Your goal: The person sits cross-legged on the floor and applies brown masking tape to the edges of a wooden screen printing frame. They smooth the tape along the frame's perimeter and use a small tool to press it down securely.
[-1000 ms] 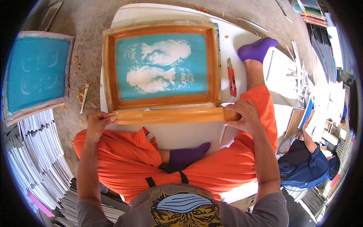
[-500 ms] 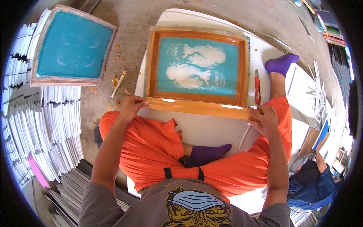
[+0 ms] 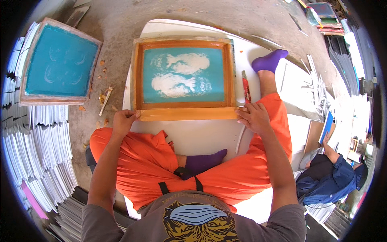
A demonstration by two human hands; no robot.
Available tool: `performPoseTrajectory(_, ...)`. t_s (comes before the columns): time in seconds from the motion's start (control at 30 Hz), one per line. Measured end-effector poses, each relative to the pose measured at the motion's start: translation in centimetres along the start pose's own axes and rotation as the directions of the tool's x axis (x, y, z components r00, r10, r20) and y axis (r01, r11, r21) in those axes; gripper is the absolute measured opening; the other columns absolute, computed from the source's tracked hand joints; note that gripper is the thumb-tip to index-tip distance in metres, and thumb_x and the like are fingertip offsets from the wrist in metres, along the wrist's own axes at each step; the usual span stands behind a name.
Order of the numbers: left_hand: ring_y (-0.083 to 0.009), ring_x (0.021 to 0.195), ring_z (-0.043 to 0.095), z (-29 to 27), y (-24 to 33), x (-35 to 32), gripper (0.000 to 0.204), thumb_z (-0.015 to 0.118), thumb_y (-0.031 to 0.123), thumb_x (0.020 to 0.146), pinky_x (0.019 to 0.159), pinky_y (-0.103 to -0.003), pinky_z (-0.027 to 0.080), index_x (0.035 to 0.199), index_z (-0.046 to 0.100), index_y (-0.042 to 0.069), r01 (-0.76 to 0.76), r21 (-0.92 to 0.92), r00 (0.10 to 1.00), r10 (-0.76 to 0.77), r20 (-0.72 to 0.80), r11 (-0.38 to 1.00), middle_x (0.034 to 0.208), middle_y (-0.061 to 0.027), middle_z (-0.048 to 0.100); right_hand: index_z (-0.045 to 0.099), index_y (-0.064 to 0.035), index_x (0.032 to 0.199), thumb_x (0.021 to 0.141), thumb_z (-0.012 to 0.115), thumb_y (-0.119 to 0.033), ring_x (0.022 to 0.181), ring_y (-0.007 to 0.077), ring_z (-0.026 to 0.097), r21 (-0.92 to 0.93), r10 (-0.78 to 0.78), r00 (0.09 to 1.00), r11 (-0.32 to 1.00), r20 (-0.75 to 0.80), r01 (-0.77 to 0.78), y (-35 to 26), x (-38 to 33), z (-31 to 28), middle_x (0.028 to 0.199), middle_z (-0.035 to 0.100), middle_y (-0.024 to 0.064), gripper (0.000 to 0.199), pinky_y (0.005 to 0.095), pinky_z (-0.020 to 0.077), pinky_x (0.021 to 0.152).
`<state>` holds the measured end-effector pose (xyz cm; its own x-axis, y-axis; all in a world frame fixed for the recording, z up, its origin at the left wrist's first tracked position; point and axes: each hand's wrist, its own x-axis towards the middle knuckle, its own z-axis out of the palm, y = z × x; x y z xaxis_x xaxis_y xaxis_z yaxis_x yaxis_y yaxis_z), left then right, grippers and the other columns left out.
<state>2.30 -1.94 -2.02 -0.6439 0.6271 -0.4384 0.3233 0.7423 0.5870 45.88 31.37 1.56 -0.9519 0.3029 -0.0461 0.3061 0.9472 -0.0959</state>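
Note:
A screen-printing frame (image 3: 230, 76) lies flat on the white board before me. Its teal mesh (image 3: 151, 64) bears two pale printed figures, and brown tape borders the inside. Along the near side stretches a strip of brown packing tape (image 3: 185, 115), pulled straight. My left hand (image 3: 124, 123) pinches the strip's left end near the frame's near-left corner. At the near-right corner, my right hand (image 3: 256, 118) has its fingers closed on the other end. Whether a tape roll sits under those fingers is hidden. Just beyond my right hand lies a red utility knife (image 3: 246, 87).
Another teal screen frame (image 3: 60, 64) rests at left atop stacked white sheets (image 3: 36, 141). Peeled tape scraps (image 3: 105, 101) litter the floor beside the white board (image 3: 193, 135). My purple-socked foot (image 3: 269, 61) is right of the frame. At lower right, another person (image 3: 332, 177) handles a blue panel.
The view has shifted, so everything appears further left. The tape strip's near edge, curved earlier, now lies straighter against the frame's near side. Both hands keep their hold on its ends.

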Motion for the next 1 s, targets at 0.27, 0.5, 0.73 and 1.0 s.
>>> performPoseTrajectory(0.27,-0.0104,0.063,0.063,1.1,-1.4,0.2,0.027,0.081,0.023,0.091,0.060,-0.030,0.050,0.094,0.078,-0.003,-0.007,-0.080,1.000,0.005,-0.018,0.997,0.073,-0.0065,0.073,0.073,-0.0243,0.117,0.083,0.078,-0.041,0.101,0.0183,0.060,-0.024,0.047,0.999,0.999,0.004,-0.047,-0.4,0.2,-0.3,0.104,0.063,-0.0018,0.038,0.0386,0.0431,0.090)
performPoseTrajectory(0.5,-0.0109,0.067,0.063,1.4,-2.1,0.6,0.031,0.080,0.026,0.094,0.062,-0.028,0.051,0.095,0.075,-0.004,-0.016,-0.128,0.999,0.011,-0.040,0.992,0.075,-0.0056,0.071,0.074,-0.0240,0.119,0.082,0.079,-0.039,0.101,0.0169,0.060,-0.047,0.036,0.999,0.998,0.002,-0.036,-0.9,0.8,-0.4,0.103,0.064,-0.0023,0.040,0.0378,0.0434,0.091)
performPoseTrajectory(0.73,-0.0120,0.066,0.063,1.5,-1.2,0.2,0.030,0.080,0.025,0.093,0.062,-0.029,0.051,0.095,0.074,-0.004,-0.036,-0.078,0.998,0.032,-0.057,0.996,0.074,-0.0050,0.070,0.076,-0.0235,0.118,0.084,0.078,-0.037,0.104,0.0172,0.059,-0.072,0.083,0.994,0.994,0.066,-0.078,-0.9,0.5,0.0,0.104,0.065,-0.0023,0.036,0.0391,0.0425,0.093)
performPoseTrajectory(1.0,-0.0156,0.070,0.070,1.2,-1.2,0.1,0.027,0.081,0.023,0.091,0.065,-0.032,0.054,0.096,0.076,-0.003,-0.050,-0.021,0.996,0.048,-0.075,0.999,0.078,-0.0112,0.076,0.076,-0.0253,0.117,0.086,0.076,-0.036,0.110,0.0196,0.058,-0.109,0.135,0.987,0.986,0.089,-0.125,-1.5,0.9,0.5,0.108,0.066,-0.0010,0.034,0.0428,0.0423,0.096)
